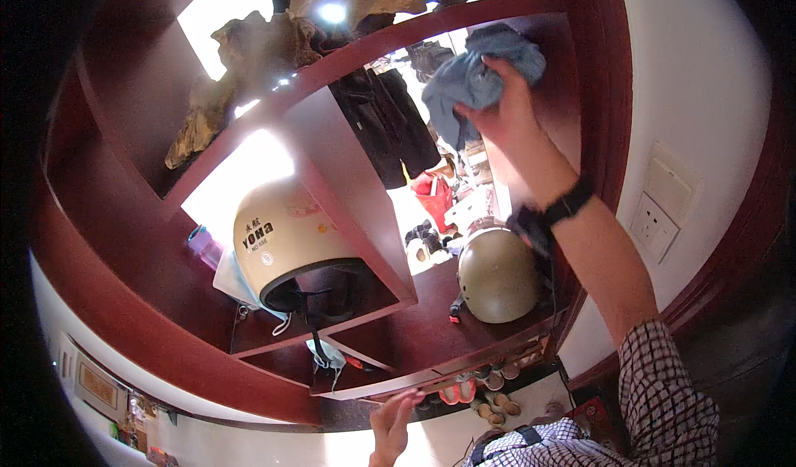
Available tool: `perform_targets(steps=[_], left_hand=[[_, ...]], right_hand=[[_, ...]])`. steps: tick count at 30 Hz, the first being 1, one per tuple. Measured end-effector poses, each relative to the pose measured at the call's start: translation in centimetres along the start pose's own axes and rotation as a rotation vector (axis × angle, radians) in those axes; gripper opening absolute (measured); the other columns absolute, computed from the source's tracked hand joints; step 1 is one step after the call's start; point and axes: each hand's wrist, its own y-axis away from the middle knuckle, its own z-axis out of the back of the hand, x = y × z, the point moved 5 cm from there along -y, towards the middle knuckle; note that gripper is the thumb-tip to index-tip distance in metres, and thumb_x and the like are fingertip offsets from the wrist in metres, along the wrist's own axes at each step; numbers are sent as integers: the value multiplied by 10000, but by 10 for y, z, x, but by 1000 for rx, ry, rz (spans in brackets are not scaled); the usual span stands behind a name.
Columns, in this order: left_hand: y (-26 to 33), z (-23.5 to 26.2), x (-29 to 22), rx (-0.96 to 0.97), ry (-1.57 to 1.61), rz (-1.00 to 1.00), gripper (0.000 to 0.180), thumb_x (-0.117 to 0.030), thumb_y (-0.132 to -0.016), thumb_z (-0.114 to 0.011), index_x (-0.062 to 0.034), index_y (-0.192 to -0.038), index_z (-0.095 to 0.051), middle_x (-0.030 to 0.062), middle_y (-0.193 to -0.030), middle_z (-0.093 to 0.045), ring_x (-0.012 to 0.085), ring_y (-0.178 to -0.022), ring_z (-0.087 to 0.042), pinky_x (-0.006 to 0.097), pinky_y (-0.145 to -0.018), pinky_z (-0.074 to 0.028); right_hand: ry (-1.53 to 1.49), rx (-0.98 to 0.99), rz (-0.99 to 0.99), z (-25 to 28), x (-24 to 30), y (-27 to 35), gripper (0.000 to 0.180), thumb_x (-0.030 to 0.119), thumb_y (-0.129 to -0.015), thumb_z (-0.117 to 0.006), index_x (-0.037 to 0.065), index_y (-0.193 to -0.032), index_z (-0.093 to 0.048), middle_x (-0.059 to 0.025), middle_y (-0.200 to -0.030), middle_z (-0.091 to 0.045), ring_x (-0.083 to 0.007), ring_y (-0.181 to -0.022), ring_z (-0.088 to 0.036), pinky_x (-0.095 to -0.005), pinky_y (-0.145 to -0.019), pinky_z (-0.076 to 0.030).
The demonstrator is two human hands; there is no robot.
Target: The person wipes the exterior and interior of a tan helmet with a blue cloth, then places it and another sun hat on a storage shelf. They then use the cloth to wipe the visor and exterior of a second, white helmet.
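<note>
My right hand (512, 112) grips a bunched blue-grey cloth (464, 86) high in the right compartment of the dark red wooden shelf unit (452, 18). The cloth is close to the upper board and right side; whether it touches them I cannot tell. Down at the lower edge, my left hand (393, 421) holds nothing, its fingers stretched out. Beneath the raised right arm, an olive half helmet (497, 276) rests on the compartment's lower board. A cream helmet (286, 231) with a dark lining sits in the compartment to the left.
A gnarled driftwood piece (249, 53) lies along the upper shelf. A purple bottle (204, 246) stands behind the cream helmet, and a pale blue face mask (327, 354) hangs below it. Dark trousers (385, 123) hang beyond the unit. Shoes (495, 402) line the floor. A wall socket (655, 225) is at right.
</note>
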Motion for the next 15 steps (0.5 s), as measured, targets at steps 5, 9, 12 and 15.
perform_targets(steps=[5, 9, 12, 15], left_hand=[[69, 35, 79, -232, 85, 315, 318, -266, -914, -554, -16, -1088, -648, 116, -984, -676, 238, -907, -639, 347, -828, -502], [119, 27, 95, -466, 203, 442, 361, -230, -904, -550, 99, -1039, -617, 181, -901, -675, 221, -826, -657, 321, -761, -522], [141, 16, 92, -553, 196, 478, 371, -226, -902, -544, 111, -1045, -604, 195, -910, -672, 236, -821, -660, 325, -748, -531], [159, 3, 94, -623, 214, 531, 366, -215, -911, -527, 119, -1044, -592, 205, -918, -668, 255, -823, -661, 339, -746, -536]], right_hand=[[-44, 25, 105, 2, -3, -95, 327, 254, -771, -577, 140, -1075, -541, -63, -1141, -565, -298, -1059, -533, -528, -992, -318], [-209, 128, 126, -8, -26, -140, 301, 246, -816, -514, 114, -1086, -536, -84, -1111, -572, -294, -1059, -536, -522, -962, -373], [-278, 281, 66, -30, -57, -152, 290, 265, -862, -456, 92, -1079, -542, -118, -1049, -592, -280, -980, -583, -496, -870, -465], [-275, 243, -20, -48, -93, -140, 272, 265, -873, -463, 67, -1039, -548, -118, -999, -606, -266, -923, -604, -462, -806, -507]])
